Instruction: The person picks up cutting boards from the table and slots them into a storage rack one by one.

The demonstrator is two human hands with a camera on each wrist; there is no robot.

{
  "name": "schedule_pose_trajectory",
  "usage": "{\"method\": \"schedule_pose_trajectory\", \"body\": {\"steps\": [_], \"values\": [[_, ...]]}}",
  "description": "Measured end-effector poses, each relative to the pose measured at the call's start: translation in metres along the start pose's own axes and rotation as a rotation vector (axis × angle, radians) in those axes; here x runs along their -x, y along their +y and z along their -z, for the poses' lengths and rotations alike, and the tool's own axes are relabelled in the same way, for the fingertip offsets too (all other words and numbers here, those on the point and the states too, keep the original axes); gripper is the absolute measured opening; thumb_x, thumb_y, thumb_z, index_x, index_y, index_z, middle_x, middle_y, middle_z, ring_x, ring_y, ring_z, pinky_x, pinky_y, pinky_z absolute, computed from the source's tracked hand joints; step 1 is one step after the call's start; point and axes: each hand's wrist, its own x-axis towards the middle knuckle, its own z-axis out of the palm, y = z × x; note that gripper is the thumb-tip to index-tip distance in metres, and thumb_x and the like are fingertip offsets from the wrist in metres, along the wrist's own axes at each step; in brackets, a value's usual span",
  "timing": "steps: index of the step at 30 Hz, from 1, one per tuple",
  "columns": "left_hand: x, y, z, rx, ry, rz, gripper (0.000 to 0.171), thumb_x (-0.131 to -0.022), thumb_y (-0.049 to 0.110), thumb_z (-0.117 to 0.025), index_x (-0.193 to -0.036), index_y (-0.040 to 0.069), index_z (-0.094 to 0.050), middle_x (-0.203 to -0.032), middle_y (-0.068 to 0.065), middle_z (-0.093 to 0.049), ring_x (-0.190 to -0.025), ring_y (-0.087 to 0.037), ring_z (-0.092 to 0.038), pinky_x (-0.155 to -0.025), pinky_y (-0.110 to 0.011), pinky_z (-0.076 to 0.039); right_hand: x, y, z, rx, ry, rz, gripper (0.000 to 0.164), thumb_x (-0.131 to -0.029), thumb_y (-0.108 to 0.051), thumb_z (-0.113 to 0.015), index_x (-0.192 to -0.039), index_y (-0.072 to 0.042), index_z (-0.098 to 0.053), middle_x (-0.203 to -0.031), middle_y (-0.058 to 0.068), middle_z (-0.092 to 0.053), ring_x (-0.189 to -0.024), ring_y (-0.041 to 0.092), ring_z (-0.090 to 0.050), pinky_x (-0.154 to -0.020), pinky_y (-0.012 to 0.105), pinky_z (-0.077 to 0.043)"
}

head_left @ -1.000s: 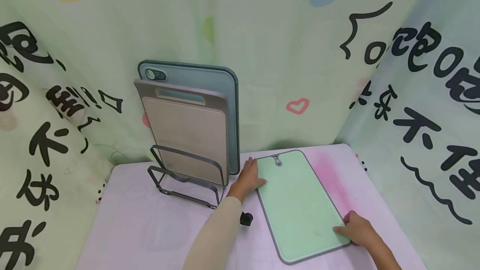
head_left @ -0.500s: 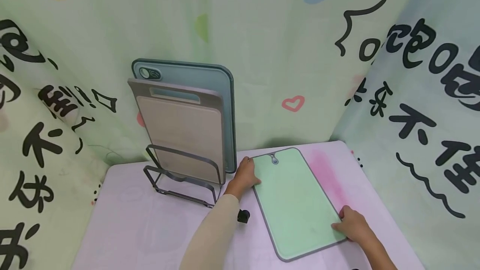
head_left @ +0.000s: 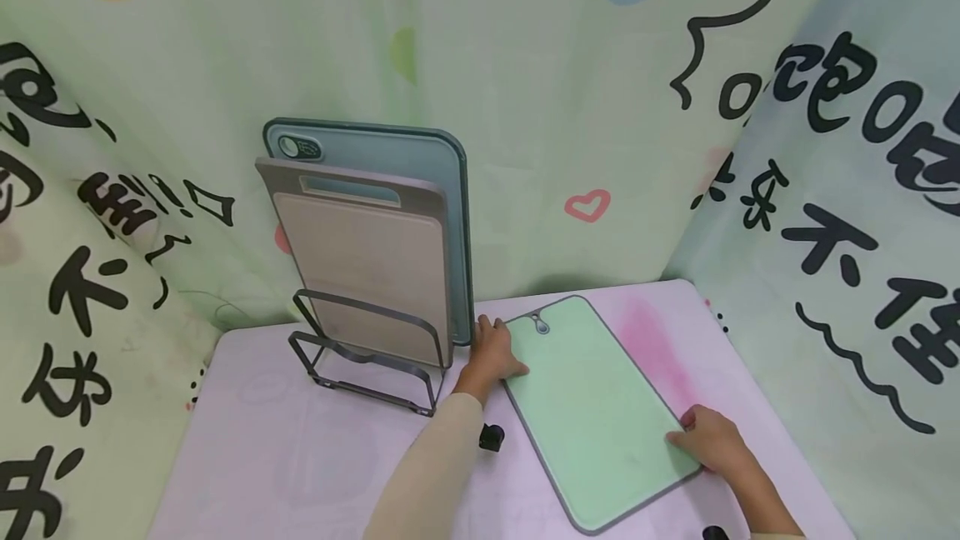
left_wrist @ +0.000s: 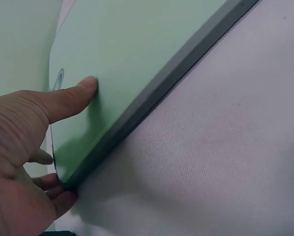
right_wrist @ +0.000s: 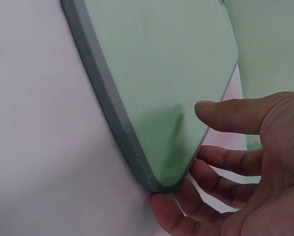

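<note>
A light green cutting board (head_left: 600, 407) with a grey rim lies on the table, tilted lengthwise, its small hanging hole near the far left corner. My left hand (head_left: 491, 359) is at that corner, thumb over the top face and fingers curled at the edge; the left wrist view shows the thumb (left_wrist: 78, 98) reaching across the green surface. At the near right corner is my right hand (head_left: 712, 442), its fingers (right_wrist: 220, 167) bent around the edge. In the right wrist view its thumb extends over the face, and a shadow falls beside it.
Left of the board stands a black wire rack (head_left: 367, 352) holding a beige cutting board (head_left: 360, 261) and a blue-grey board (head_left: 459, 232) upright. A small black object (head_left: 491, 437) shows beside the left forearm. A printed curtain (head_left: 525, 107) backs the pink-lilac table (head_left: 247, 440).
The green board has turned slightly counterclockwise: its far end has shifted left and its near end right. Both hands stay at its corners. The whole view shifted slightly at first.
</note>
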Motion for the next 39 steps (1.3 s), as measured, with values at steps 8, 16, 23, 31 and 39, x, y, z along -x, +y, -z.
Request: {"method": "schedule_pose_trajectory", "body": {"steps": [8,16,23,31,39], "values": [[0.01,0.003,0.0,-0.035,0.034,0.041,0.102,-0.069,0.044,-0.097,-0.142,-0.01,-0.049,-0.145,-0.03,-0.037,-0.115,-0.035,-0.055,-0.098,-0.04,-0.054,-0.006,0.0,0.011,0.011,0.01,0.023,0.042,-0.092,-0.02,-0.072,-0.109,0.016,-0.058,-0.099,0.027,-0.064,-0.082,0.028,-0.059,-0.058,0.035,-0.053],[0.019,0.003,-0.005,-0.176,0.033,0.054,0.106,-0.067,0.053,-0.095,-0.139,-0.012,-0.052,-0.136,-0.028,-0.047,-0.124,-0.034,-0.052,-0.108,-0.047,-0.048,-0.019,0.005,0.016,0.041,0.029,0.043,0.041,-0.092,-0.022,-0.071,-0.108,0.014,-0.06,-0.1,0.027,-0.065,-0.087,0.032,-0.061,-0.068,0.043,-0.054],[0.035,0.004,-0.007,-0.219,0.023,0.055,0.103,-0.068,0.056,-0.093,-0.135,-0.012,-0.053,-0.129,-0.026,-0.049,-0.12,-0.036,-0.049,-0.105,-0.047,-0.05,-0.03,0.01,0.02,0.05,0.066,0.077,0.041,-0.092,-0.021,-0.07,-0.108,0.015,-0.06,-0.1,0.028,-0.066,-0.09,0.037,-0.062,-0.079,0.052,-0.055],[0.055,0.004,-0.008,-0.301,0.003,0.066,0.104,-0.07,0.063,-0.089,-0.133,-0.011,-0.052,-0.125,-0.027,-0.051,-0.114,-0.038,-0.05,-0.099,-0.045,-0.049,-0.044,0.009,0.027,0.04,0.106,0.086,0.041,-0.095,-0.019,-0.068,-0.112,0.017,-0.059,-0.103,0.031,-0.065,-0.09,0.037,-0.061,-0.078,0.052,-0.056],[0.065,-0.001,-0.006,-0.282,-0.03,0.108,0.109,-0.071,0.067,-0.086,-0.139,-0.008,-0.046,-0.128,-0.028,-0.05,-0.118,-0.04,-0.052,-0.1,-0.046,-0.049,-0.051,0.012,0.029,0.006,0.105,0.081,0.048,-0.098,-0.024,-0.066,-0.119,0.018,-0.056,-0.111,0.035,-0.063,-0.096,0.043,-0.06,-0.083,0.055,-0.055]]}}
